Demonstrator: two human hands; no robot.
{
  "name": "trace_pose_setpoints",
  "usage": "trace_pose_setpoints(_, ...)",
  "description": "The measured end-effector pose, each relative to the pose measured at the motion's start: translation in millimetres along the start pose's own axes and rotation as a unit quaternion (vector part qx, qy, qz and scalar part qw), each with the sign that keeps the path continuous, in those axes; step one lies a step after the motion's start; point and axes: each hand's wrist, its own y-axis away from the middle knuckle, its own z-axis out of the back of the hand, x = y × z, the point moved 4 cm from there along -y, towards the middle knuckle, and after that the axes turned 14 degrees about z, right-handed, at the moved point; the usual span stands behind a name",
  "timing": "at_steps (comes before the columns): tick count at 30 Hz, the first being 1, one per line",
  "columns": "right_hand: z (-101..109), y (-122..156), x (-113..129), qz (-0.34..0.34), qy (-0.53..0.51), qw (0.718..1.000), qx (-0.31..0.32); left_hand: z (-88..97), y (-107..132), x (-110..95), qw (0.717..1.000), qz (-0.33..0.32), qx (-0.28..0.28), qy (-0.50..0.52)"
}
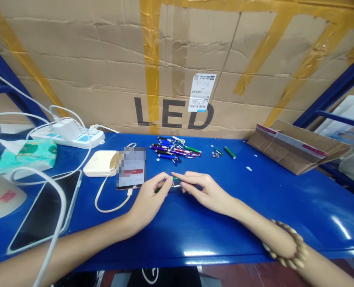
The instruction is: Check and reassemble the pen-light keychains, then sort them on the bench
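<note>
Low over the blue surface (pixel 254 207), just in front of the phone (pixel 131 167), I am pinching a small green carabiner clip (pixel 174 182) between my left hand (pixel 149 196) and right hand (pixel 206 192), fingertips narrowed on it to steady it.

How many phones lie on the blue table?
2: one phone with a lit screen beside the left hand, one dark phone near the table's left edge.
</note>
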Motion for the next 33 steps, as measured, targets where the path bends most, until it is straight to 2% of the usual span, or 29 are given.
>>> trace_pose_setpoints(3, 1.8, -0.5, 1.2, -0.006, -0.003, 1.0, 0.016, 1.4, -0.5, 0.6, 1.0, 0.001, -0.005, -0.013)
trace_pose_setpoints(6, 1.6, -0.4, 5.0, 0.025, 0.032, 0.998, 0.051, 1.7, -0.2, -0.2, 1.0, 0.0, 0.001, -0.019)
trace_pose_setpoints(10, -1.5, 0.5, 7.6, 0.085, 0.131, 0.983, 0.093, 0.1, 0.0, -0.8, 1.0, 0.002, 0.015, -0.012)
trace_pose_setpoints(14, -5.2, 0.9, 9.7, 0.146, 0.235, 0.957, 0.091, -1.5, -0.1, 1.5, 1.0, 0.005, 0.019, -0.007)
trace_pose_setpoints(18, -6.3, -0.5, 14.7, 0.169, 0.272, 0.945, 0.065, -1.7, 0.2, 2.0, 1.0, -0.007, 0.009, -0.022)
trace_pose_setpoints(23, -4.4, -1.5, 15.2, 0.148, 0.243, 0.958, 0.033, -2.4, 1.8, 0.1, 0.999, -0.015, 0.013, -0.036)
trace_pose_setpoints(27, -2.7, -0.1, 10.7, 0.138, 0.201, 0.97, -0.02, -4.4, 5.3, -1.3, 0.999, -0.018, 0.02, -0.035)
trace_pose_setpoints(33, -4.9, -0.2, 9.8, 0.144, 0.184, 0.967, -0.099, -12.7, 7.6, -3.5, 0.989, -0.08, 0.054, -0.114)
